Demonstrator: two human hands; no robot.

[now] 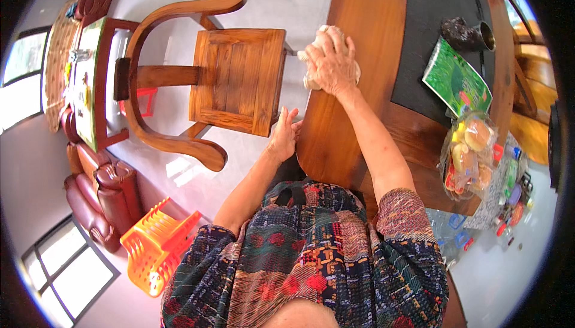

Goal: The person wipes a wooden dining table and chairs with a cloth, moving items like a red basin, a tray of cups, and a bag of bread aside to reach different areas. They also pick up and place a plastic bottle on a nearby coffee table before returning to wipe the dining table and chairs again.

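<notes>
My right hand (333, 67) presses a crumpled pale cloth (311, 81) onto the left edge of a long wooden table (364, 34). The fingers curl over the cloth, and part of it bulges out on both sides of the hand. Lower down, my left hand (286, 135) hangs beside the table's edge, its fingers apart and nothing in them. A wooden armchair (238, 79) with a curved back rail stands to the left of both hands.
On the table lie a dark runner (422, 70), a green printed booklet (458, 79), a dark plastic bag (460, 34) and bagged bread rolls (478, 135). Orange plastic stools (157, 238), a brown leather sofa (96, 199) and a low table (90, 82) stand at left.
</notes>
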